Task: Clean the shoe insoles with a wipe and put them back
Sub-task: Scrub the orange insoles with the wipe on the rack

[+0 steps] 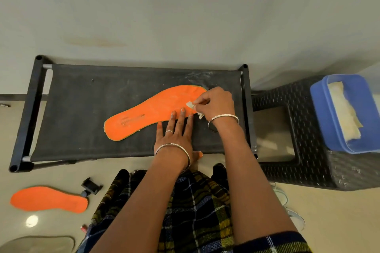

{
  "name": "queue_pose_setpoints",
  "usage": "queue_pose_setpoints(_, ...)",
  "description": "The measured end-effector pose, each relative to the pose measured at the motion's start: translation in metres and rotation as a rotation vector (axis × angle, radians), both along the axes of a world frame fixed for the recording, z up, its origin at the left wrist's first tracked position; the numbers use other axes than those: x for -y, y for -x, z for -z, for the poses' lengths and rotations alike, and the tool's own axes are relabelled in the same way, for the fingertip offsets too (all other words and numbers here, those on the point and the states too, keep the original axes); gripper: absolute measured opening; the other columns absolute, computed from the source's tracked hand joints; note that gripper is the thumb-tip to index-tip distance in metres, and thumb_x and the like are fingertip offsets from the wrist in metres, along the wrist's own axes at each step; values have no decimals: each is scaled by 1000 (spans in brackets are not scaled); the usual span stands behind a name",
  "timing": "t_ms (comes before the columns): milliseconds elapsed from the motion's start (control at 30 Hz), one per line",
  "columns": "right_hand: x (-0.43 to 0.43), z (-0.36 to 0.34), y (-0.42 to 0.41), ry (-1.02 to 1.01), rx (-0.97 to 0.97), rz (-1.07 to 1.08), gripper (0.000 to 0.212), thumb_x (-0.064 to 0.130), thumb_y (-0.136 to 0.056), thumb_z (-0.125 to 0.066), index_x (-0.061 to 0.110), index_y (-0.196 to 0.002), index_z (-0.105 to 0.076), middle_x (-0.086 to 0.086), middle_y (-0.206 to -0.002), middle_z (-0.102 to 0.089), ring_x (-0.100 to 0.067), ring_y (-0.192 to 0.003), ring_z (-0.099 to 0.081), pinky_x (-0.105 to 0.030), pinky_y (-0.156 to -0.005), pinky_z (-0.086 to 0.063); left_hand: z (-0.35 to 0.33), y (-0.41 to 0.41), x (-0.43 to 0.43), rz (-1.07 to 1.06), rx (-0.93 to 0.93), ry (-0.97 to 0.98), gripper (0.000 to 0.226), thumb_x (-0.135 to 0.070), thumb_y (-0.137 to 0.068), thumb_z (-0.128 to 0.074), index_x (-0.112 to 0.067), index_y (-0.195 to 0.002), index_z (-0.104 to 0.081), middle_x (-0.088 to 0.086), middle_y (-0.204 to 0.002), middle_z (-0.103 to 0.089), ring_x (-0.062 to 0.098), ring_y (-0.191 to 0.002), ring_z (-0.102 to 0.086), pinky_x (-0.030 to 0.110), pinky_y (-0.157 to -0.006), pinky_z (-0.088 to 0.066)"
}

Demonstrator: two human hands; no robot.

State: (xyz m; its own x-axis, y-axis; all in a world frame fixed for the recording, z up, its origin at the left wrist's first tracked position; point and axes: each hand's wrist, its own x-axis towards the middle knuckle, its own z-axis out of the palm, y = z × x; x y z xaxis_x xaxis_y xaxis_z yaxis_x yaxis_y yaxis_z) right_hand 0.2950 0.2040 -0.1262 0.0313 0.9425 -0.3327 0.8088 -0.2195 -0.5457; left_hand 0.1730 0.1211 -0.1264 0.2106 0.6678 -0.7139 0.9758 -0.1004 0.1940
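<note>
An orange insole (148, 113) lies flat on the dark fabric shelf of a low black rack (82, 98). My left hand (174, 131) presses its near edge down with straight fingers. My right hand (216, 102) pinches a small crumpled whitish wipe (190, 105) against the wide toe end of the insole. A second orange insole (49, 199) lies on the floor at the lower left, away from both hands.
A blue plastic box (320, 109) holding pale wipes stands on a dark woven stool (304, 150) at the right. A small black object (91, 186) lies on the floor by the second insole. A light shoe (287, 201) shows partly behind my right arm.
</note>
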Motion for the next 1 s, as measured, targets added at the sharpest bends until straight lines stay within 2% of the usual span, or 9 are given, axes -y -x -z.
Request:
queue_pose_setpoints(67,0,0,0,38,-17,-43,10,26,-76,-83,23,-85,-80,7,-89,-75,-11,-84,-69,-30,-85,-56,1,2,-1,12,2,16,103,-68,-94,-40,-23,-148,35,0,-152,45,25,-144,35,56,-120,7)
queue_pose_setpoints(200,-7,5,-8,-101,17,175,7,24,-75,-83,22,-79,-78,3,-82,-75,-17,-80,-70,-37,-81,-58,2,9,-2,38,2,3,104,-70,-92,-41,-26,-148,35,-1,-150,47,26,-143,35,56,-120,8)
queue_pose_setpoints(267,-8,4,-8,-124,20,217,6,20,-75,-82,22,-76,-76,2,-79,-74,-18,-79,-70,-38,-80,-58,2,11,-1,47,-8,-1,104,-71,-92,-40,-27,-147,36,0,-149,48,27,-143,36,56,-120,9)
queue_pose_setpoints(433,-4,1,1,29,-55,-30,8,16,-75,-82,22,-79,-79,7,-81,-74,-10,-79,-69,-33,-83,-58,2,14,-2,53,-8,5,103,-73,-91,-38,-29,-147,36,0,-150,47,26,-143,36,57,-120,9)
queue_pose_setpoints(600,-11,7,-9,-132,8,226,7,19,-76,-81,23,-74,-76,4,-77,-73,-19,-81,-69,-39,-79,-58,2,19,-5,65,28,25,104,-76,-89,-37,-31,-146,37,-2,-149,48,26,-143,35,56,-120,10)
queue_pose_setpoints(800,-8,3,1,35,-84,-29,10,14,-72,-83,22,-77,-79,9,-78,-73,-11,-78,-69,-36,-83,-58,5,25,-7,95,29,39,102,-77,-88,-35,-33,-146,36,-4,-148,48,25,-143,36,55,-120,10)
queue_pose_setpoints(933,-13,3,-6,-84,3,209,6,16,-77,-79,21,-78,-77,3,-81,-73,-16,-81,-69,-36,-82,-58,5,25,-7,97,35,37,103,-78,-87,-36,-34,-146,36,-5,-147,49,25,-143,36,54,-120,11)
queue_pose_setpoints(1000,-14,2,-5,-92,15,213,7,15,-78,-77,22,-78,-76,3,-81,-73,-16,-82,-69,-36,-82,-58,5,25,-7,100,31,37,103,-79,-87,-35,-34,-146,36,-5,-147,50,25,-143,36,54,-119,11)
